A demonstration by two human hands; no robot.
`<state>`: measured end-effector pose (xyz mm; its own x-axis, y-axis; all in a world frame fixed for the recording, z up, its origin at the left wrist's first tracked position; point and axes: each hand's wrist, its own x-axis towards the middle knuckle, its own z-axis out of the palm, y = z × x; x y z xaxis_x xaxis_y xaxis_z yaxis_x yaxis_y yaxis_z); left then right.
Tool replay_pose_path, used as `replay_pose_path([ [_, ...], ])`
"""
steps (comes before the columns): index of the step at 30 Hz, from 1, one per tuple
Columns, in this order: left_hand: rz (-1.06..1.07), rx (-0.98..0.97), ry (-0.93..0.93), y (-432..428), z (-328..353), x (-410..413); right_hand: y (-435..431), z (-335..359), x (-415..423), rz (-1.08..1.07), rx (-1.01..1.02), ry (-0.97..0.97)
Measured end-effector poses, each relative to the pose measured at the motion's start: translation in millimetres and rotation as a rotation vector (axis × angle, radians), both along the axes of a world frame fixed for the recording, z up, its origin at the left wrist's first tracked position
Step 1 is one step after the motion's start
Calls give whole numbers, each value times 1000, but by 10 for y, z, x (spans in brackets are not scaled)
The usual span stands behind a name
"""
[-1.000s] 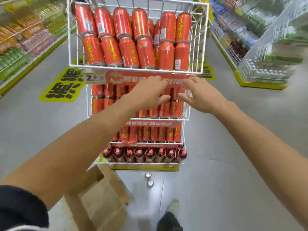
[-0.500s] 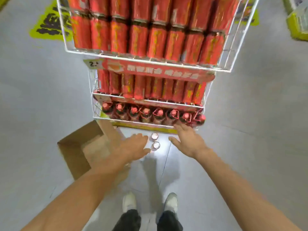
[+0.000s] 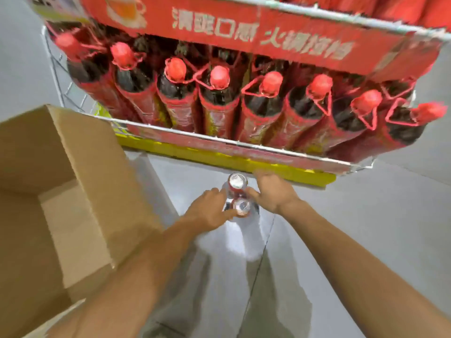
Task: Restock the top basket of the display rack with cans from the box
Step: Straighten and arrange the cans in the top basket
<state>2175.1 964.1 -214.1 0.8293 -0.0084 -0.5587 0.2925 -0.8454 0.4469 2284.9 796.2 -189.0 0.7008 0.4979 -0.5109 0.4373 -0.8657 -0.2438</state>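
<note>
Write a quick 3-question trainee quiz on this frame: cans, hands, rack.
1. True or false: the two cans stand on the floor, outside the box.
2. Pick one. The cans are: A) left of both hands; B) between the left hand and the right hand; C) inside the box.
3. Fill in: the bottles in the bottom basket have ___ caps.

Key: 1 true; 2 B; 3 red.
</note>
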Motion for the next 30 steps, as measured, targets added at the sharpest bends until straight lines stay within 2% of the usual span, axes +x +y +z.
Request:
replay_pose_path([
  [3, 106, -124, -95, -78, -541, 15, 127, -601, 159, -4, 97, 0],
  [8, 288, -326, -176, -233, -1005, -77, 188, -1048, 169, -21, 206, 52],
  [14, 392, -306, -255, -361, -1120, -102, 197, -1123, 146, -88, 314, 35],
  [20, 452, -424, -243, -453, -1142, -126, 169, -1050, 134, -146, 336, 83],
  [25, 465, -492, -230, -284, -590, -237, -10, -495, 117, -168, 404, 43],
  [30, 434, -522, -229, -2, 871, -294, -199, 992, -9, -178, 471, 31],
])
